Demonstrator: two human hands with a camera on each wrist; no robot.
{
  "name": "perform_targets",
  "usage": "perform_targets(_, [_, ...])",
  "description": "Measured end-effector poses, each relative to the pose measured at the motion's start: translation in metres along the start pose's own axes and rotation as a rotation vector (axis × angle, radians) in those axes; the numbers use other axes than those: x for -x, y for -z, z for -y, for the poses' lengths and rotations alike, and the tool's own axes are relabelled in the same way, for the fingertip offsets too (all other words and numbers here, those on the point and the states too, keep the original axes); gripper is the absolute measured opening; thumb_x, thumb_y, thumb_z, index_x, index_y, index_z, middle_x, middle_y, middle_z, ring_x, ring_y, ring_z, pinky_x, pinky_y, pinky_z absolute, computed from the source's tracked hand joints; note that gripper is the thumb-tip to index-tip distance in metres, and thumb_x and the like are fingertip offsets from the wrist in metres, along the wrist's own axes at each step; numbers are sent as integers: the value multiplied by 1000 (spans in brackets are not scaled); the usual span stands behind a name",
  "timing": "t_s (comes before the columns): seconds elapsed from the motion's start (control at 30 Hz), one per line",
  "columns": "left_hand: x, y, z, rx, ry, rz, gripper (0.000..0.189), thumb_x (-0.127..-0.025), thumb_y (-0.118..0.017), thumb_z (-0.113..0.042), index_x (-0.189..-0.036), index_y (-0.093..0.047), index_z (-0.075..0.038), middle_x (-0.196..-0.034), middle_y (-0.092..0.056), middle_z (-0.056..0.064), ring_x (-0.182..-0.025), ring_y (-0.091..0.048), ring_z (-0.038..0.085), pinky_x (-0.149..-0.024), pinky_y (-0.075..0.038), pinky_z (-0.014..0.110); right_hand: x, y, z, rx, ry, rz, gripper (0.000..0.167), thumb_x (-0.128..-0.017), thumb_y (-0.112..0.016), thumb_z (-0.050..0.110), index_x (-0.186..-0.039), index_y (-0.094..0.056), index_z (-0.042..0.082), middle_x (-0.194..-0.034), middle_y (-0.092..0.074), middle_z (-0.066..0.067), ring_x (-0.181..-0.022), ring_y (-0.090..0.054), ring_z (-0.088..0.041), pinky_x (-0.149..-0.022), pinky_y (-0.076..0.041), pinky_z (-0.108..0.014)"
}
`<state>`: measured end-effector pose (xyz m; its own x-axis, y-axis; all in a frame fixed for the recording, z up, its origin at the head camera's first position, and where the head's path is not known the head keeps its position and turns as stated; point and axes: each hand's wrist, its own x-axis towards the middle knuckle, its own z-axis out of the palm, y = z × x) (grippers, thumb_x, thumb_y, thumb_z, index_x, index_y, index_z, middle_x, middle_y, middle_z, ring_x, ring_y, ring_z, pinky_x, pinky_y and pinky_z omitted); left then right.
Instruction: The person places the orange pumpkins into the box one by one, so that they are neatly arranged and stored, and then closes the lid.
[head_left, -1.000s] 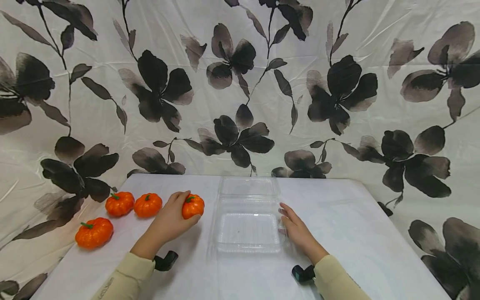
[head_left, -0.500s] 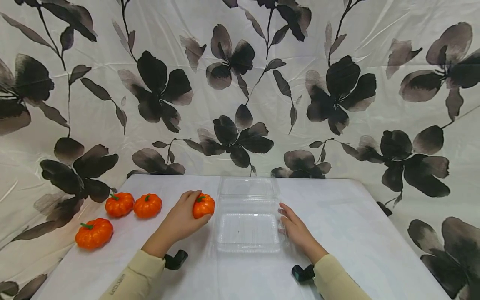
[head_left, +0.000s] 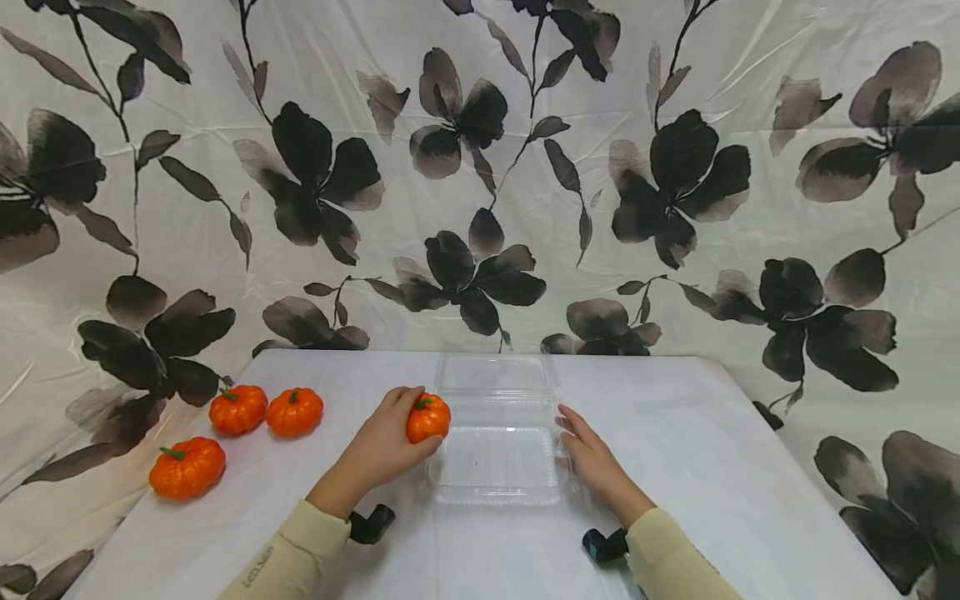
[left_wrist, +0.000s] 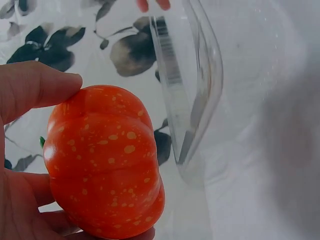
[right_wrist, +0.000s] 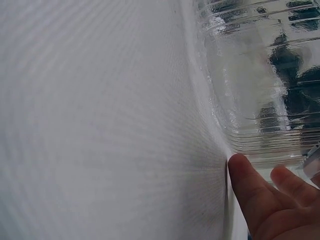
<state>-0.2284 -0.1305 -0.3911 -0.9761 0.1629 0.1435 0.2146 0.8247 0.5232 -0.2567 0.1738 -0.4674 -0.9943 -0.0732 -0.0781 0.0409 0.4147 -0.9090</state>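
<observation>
My left hand (head_left: 386,446) grips a small orange pumpkin (head_left: 428,419) with a green stem, thumb on one side and fingers on the other. In the left wrist view, pale specks show on the pumpkin (left_wrist: 107,162). It is held above the table, at the left edge of a clear plastic clamshell container (head_left: 495,497) whose lid (head_left: 495,375) lies folded back. The container holds nothing. At its right side rests my right hand (head_left: 596,462), fingers fairly straight. In the right wrist view, the thumb (right_wrist: 245,175) touches or nearly touches the container's edge.
Three more orange pumpkins stand at the table's left: a front one (head_left: 187,468), a back one (head_left: 238,409) and one to its right (head_left: 295,412). A white cloth covers the table (head_left: 750,500). Behind it hangs a flower-printed curtain (head_left: 555,183).
My left hand has carried the pumpkin rightward, from beside the row of pumpkins to the container's left edge. The right hand and the container have stayed in place.
</observation>
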Motion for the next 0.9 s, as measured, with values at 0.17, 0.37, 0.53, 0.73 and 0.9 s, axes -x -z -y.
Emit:
perform_targets(0.17, [-1,-8,-6,5,-6,7,75,-80,-73,-36,-143,-42,-7,-140,-45,14,-112,-56,30,-89,-55,49,-1,0,0,1,-7,10,52,-102,-37,22,-154,-26,20,-156,-34,-13,-141,-36,-38,-105,-43,-53])
perform_targets(0.37, [-2,-17,-15,12,-15,3,75,-80,-73,-36,-143,-44,-8,-138,-46,12,-111,-57,30,-90,-55,48,-1,3,2,3,-16,24,53,-102,-37,22,-154,-26,21,-156,-34,-13,-142,-34,-38,-106,-42,-54])
perform_targets(0.53, [-2,-23,-20,24,-45,-5,74,-79,-73,-36,-142,-45,-8,-137,-47,13,-110,-57,30,-90,-55,47,0,5,3,-3,-10,28,53,-102,-37,22,-154,-26,20,-156,-34,-12,-142,-34,-38,-106,-42,-54])
perform_targets(0.73, [-4,-31,-25,51,-70,8,74,-79,-72,-35,-142,-45,-8,-136,-47,11,-109,-58,28,-89,-55,46,0,5,3,-11,-2,34,53,-102,-37,20,-154,-26,19,-156,-34,-14,-142,-34,-38,-106,-42,-54])
perform_targets(0.9, [-4,-40,-28,64,-89,18,73,-79,-71,-34,-141,-46,-7,-135,-48,12,-108,-58,27,-89,-54,45,1,5,3,-9,-1,31,53,-102,-37,19,-154,-26,19,-156,-34,-14,-142,-34,-39,-105,-43,-54])
